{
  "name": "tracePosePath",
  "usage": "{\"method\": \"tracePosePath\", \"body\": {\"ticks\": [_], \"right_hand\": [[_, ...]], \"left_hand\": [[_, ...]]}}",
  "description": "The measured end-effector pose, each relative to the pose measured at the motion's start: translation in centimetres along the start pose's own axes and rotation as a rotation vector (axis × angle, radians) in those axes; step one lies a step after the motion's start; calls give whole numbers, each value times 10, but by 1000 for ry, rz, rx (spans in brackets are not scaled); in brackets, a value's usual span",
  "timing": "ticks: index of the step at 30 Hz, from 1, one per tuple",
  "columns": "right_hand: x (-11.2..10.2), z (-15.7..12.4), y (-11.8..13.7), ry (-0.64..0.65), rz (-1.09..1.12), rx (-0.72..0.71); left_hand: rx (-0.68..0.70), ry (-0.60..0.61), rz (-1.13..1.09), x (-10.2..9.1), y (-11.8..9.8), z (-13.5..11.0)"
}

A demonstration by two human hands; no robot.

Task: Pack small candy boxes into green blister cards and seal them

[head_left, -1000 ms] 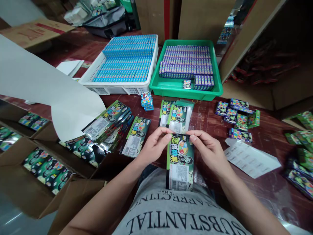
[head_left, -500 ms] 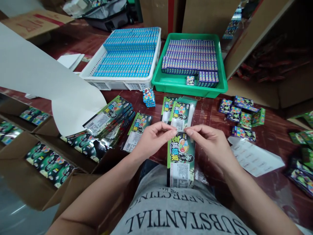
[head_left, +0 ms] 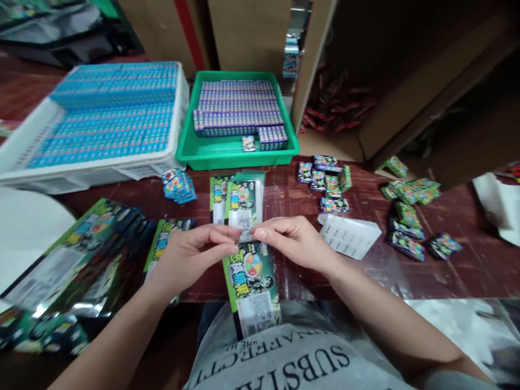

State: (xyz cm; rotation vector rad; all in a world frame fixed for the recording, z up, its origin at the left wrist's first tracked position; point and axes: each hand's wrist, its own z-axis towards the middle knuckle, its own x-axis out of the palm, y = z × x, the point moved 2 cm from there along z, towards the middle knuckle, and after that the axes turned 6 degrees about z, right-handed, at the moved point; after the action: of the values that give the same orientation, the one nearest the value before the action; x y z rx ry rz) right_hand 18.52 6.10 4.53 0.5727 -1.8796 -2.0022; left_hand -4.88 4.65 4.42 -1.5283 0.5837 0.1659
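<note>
A green and black printed packet (head_left: 252, 284) hangs over the table's front edge, its label end toward my shirt. My left hand (head_left: 190, 260) and my right hand (head_left: 290, 244) both pinch its top edge, fingertips almost meeting. Just beyond them, two more packets (head_left: 235, 197) of the same print lie flat on the dark red table (head_left: 292, 195). A small stack of blue boxes (head_left: 179, 186) sits to their left.
A white crate (head_left: 93, 168) full of blue boxes and a green tray (head_left: 227, 157) of purple boxes stand at the back. Loose small boxes (head_left: 325, 181) and a white sheet (head_left: 349, 234) lie at right. Packets (head_left: 81, 254) pile at left. Cardboard boxes stand behind.
The view has swung to the right, so crate and tray sit further left. Both hands keep their pinch on the packet's top edge, fingertips drawn closer together.
</note>
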Motion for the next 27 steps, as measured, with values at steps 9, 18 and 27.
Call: {"method": "tracePosePath", "body": {"ticks": [9,18,27], "right_hand": [[-177,28,11,-199,-949,-158],[-223,78,-44,230,-1329,293],[-223,86,-58,397,-1390,256]], "left_hand": [[345,386,411,-8,-34,43],[122,370,252,2,-25,64],[27,335,10,-44,2,8]]}}
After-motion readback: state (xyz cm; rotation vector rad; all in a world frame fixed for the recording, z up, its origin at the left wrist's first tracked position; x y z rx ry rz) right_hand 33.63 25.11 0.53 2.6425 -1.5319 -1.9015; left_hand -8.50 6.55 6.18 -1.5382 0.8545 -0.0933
